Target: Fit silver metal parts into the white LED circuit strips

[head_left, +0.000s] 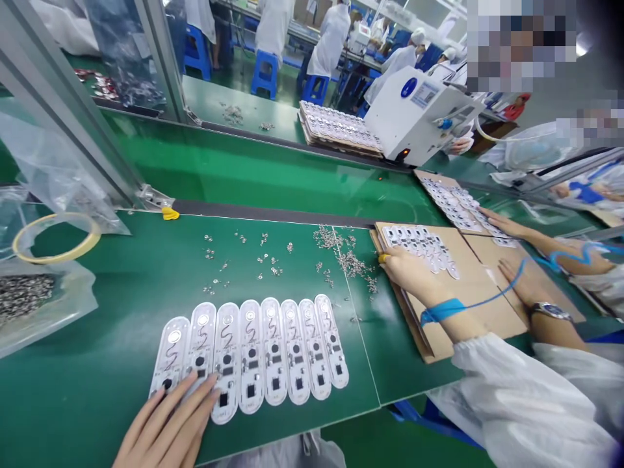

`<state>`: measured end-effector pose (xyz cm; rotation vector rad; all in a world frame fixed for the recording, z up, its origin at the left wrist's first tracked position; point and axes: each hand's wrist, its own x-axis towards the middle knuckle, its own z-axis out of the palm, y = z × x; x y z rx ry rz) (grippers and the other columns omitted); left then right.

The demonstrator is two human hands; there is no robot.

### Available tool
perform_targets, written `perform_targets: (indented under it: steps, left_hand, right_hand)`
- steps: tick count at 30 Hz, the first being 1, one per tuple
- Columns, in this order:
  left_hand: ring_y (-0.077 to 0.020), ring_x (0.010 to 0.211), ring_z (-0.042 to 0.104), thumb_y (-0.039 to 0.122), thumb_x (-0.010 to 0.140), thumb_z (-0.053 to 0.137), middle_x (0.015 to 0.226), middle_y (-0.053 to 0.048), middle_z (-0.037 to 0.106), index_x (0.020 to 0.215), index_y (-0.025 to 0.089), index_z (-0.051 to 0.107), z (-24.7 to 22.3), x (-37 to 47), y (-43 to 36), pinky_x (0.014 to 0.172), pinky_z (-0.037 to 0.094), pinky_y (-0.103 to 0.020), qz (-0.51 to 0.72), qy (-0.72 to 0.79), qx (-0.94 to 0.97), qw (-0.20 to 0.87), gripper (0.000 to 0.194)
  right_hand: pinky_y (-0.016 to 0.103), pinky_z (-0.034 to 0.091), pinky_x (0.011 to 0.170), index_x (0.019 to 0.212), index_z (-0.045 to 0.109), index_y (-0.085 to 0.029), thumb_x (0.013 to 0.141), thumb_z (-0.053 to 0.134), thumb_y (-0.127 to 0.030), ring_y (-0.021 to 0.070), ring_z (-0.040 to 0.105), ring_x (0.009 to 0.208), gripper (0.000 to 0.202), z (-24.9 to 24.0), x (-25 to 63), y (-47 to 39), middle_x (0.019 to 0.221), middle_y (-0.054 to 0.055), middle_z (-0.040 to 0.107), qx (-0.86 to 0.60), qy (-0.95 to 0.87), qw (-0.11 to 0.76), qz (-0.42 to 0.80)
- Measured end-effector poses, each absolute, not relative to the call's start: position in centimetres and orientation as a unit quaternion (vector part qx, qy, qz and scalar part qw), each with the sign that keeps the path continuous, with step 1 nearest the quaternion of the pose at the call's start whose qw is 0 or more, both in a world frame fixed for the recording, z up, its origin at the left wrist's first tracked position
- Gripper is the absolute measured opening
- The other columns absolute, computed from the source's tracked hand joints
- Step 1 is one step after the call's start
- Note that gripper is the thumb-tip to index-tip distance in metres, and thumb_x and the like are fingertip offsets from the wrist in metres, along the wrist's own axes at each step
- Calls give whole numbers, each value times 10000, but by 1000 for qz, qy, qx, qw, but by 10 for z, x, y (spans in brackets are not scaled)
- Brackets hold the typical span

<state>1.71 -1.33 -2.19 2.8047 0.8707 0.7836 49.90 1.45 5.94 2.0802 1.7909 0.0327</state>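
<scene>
eight white casings [251, 352], 7 o'clock: lined up — this portion done, we judge | left hand [170, 426]: open upon leftmost ones | right hand [408, 270], 4 o'clock: curled at cardboard [480, 283] — grip we cannot tell | metal parts [353, 265]: loose, unplaced

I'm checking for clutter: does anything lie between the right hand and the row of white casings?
Yes: small loose metal parts lie scattered on the green tabletop between the right hand and the row of white casings.
</scene>
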Motion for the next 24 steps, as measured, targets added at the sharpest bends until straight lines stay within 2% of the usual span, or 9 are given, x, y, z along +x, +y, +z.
perform_targets:
  steps: [3, 6, 8, 11, 14, 17, 19, 21, 24]
  left_hand:
    - [-173, 1368, 315, 220, 880, 494, 1259, -14, 603, 1191, 177, 605, -21, 13, -9, 1177, 122, -326, 242, 246, 938, 27, 333]
    - [-169, 1303, 410, 155, 858, 511, 1239, -9, 614, 1184, 180, 600, -13, 15, -11, 1170, 166, -327, 260, 263, 928, 51, 339]
    - [-151, 1210, 506, 133, 876, 496, 1180, 0, 646, 1172, 199, 598, 1, 23, -17, 1132, 264, -296, 291, 297, 904, 99, 320]
    - [-128, 1004, 628, 224, 942, 446, 1060, 4, 688, 1152, 228, 585, 33, 46, -25, 929, 482, -229, 311, 326, 865, 219, 252]
    - [-114, 775, 658, 368, 998, 310, 866, 0, 688, 1021, 255, 577, 59, 72, -28, 686, 554, -189, 305, 369, 769, 424, 291]
    - [-113, 628, 598, 496, 983, 262, 688, 5, 607, 815, 247, 538, 67, 84, -30, 601, 530, -183, 325, 415, 667, 526, 407]
    - [-111, 590, 551, 534, 966, 295, 638, 10, 547, 743, 238, 495, 64, 82, -32, 578, 502, -185, 334, 416, 605, 591, 421]
    - [-100, 556, 496, 558, 950, 330, 612, 20, 491, 722, 225, 461, 58, 75, -33, 563, 471, -182, 322, 380, 527, 689, 424]
    - [-74, 522, 426, 597, 922, 376, 605, 33, 452, 719, 209, 429, 51, 64, -32, 556, 435, -167, 279, 296, 419, 812, 440]
  right_hand:
    - [295, 457, 655, 767, 675, -85, 788, 538, -102, 245, 632, 819, 140, 62, 505, 15, 886, 168, 674, 754, 631, 184, 10]
    - [307, 480, 607, 831, 669, -105, 793, 548, -158, 227, 650, 679, 138, 73, 488, 9, 766, 117, 687, 769, 618, 159, 21]
    - [300, 502, 586, 902, 655, -147, 824, 531, -205, 200, 656, 616, 158, 84, 453, 1, 709, 64, 688, 766, 637, 87, 22]
    - [274, 527, 522, 861, 623, -239, 836, 551, -257, 170, 659, 553, 78, 101, 373, -18, 690, 14, 697, 669, 720, -180, -38]
    - [252, 563, 522, 955, 581, -288, 845, 557, -201, 168, 684, 585, 142, 108, 298, -39, 785, -5, 731, 542, 789, -251, -143]
    - [287, 612, 644, 1154, 526, -347, 841, 582, -272, 223, 711, 749, 327, 107, 260, -48, 966, 2, 733, 514, 786, -238, -247]
    - [293, 620, 672, 1142, 535, -410, 789, 637, -302, 238, 709, 792, 383, 107, 252, -45, 996, -31, 725, 526, 759, -228, -310]
    - [271, 617, 656, 1065, 582, -430, 766, 657, -300, 227, 706, 761, 335, 111, 249, -37, 955, -45, 725, 529, 724, -230, -377]
    - [221, 582, 632, 956, 666, -381, 831, 622, -284, 177, 686, 689, 164, 120, 244, -20, 850, -17, 702, 480, 677, -206, -518]
